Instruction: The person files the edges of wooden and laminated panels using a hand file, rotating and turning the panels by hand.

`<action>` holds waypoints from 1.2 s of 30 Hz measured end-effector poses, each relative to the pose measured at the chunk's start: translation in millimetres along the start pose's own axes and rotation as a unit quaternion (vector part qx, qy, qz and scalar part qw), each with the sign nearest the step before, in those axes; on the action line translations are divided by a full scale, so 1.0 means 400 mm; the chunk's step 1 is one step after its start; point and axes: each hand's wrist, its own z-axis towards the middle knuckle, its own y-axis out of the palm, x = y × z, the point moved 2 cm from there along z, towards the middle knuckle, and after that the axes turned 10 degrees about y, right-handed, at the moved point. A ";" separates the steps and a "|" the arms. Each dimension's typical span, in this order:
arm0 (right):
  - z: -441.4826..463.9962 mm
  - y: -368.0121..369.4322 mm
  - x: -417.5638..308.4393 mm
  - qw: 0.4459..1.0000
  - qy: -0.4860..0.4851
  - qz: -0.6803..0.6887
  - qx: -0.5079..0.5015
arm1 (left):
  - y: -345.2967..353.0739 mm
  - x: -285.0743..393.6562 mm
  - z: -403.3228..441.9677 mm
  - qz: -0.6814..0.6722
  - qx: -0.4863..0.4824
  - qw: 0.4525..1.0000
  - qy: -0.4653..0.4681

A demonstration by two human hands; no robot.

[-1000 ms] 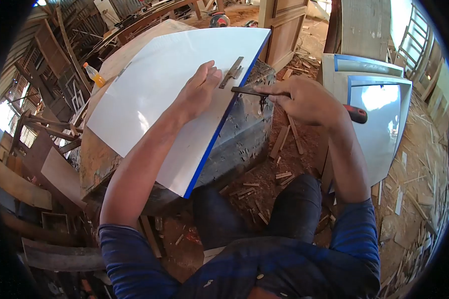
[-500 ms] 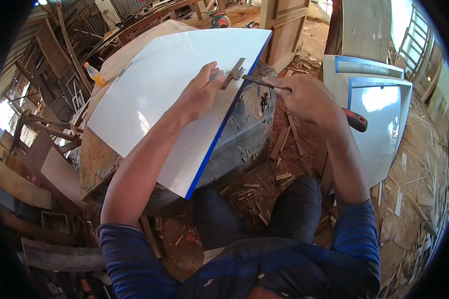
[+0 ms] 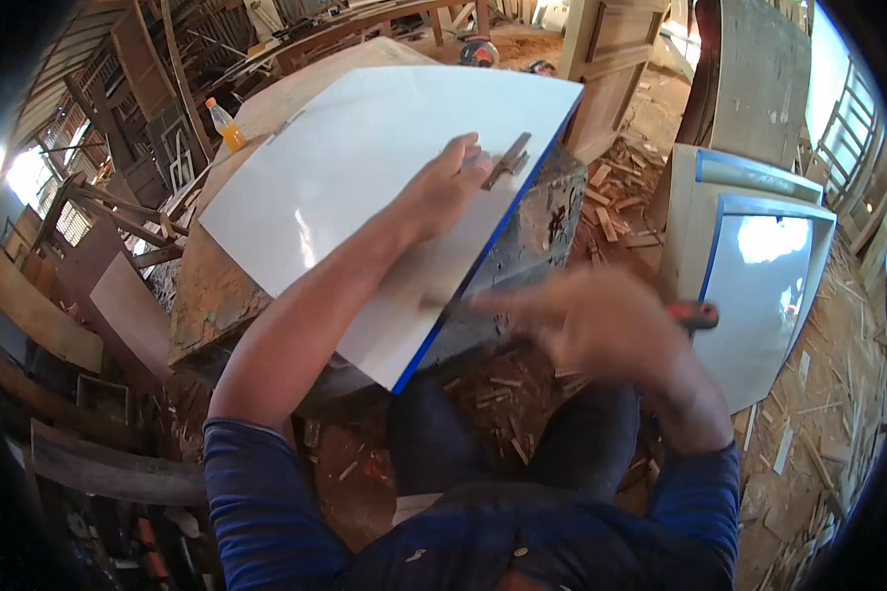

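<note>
A white panel (image 3: pixel 365 128) with a blue edge (image 3: pixel 483 258) lies on a worn wooden block (image 3: pixel 217 295). My left hand (image 3: pixel 443 192) rests on the panel beside a metal hinge (image 3: pixel 510 163), its fingers close to the hinge. Whether those fingers pinch anything is too small to tell. Over the panel's blue edge, nearer my body, my right hand (image 3: pixel 596 320) is closed on a flat metal tool with a red and black handle (image 3: pixel 693 315). Motion blurs this hand and the tool's blade.
Blue-edged panels (image 3: pixel 759 266) lean at the right. A bottle with orange liquid (image 3: pixel 228 128) stands on the block's far left part. A wooden door (image 3: pixel 611 74) stands behind. Wood scraps (image 3: pixel 611 202) litter the floor, and curved boards (image 3: pixel 44 315) lie at the left.
The tool and my right hand have moved from beside the hinge down along the blue edge towards my body. The whole view has shifted, while my left hand stays by the hinge.
</note>
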 end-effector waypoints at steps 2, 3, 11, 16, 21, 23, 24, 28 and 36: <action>0.083 -0.010 0.094 0.992 0.099 0.034 0.073 | 0.009 -0.003 -0.009 -0.022 -0.003 1.000 0.000; 0.098 -0.005 0.132 0.992 0.069 0.014 0.103 | 0.013 -0.008 -0.012 -0.021 -0.001 1.000 0.007; 0.088 0.024 0.047 0.995 0.064 -0.010 0.074 | -0.003 0.003 -0.010 -0.055 -0.001 0.998 -0.004; -0.009 0.031 -0.087 0.991 -0.077 0.018 -0.104 | -0.002 -0.007 -0.001 -0.065 -0.001 0.998 0.010; 0.058 0.024 -0.010 0.997 0.062 -0.039 -0.015 | -0.008 -0.004 -0.008 -0.082 0.000 0.997 -0.003; 0.022 0.019 -0.066 0.993 -0.019 -0.095 -0.065 | -0.012 -0.018 0.001 -0.076 -0.004 0.997 0.015; 0.015 0.026 -0.069 0.993 -0.052 -0.064 -0.090 | -0.011 -0.009 -0.002 -0.083 0.000 0.997 0.005; 0.070 0.047 0.053 1.000 -0.018 0.001 0.007 | -0.015 0.019 -0.017 -0.088 0.004 0.996 -0.020; 0.101 -0.006 0.168 0.994 -0.013 0.102 0.039 | -0.009 0.021 -0.015 -0.125 0.004 0.992 -0.019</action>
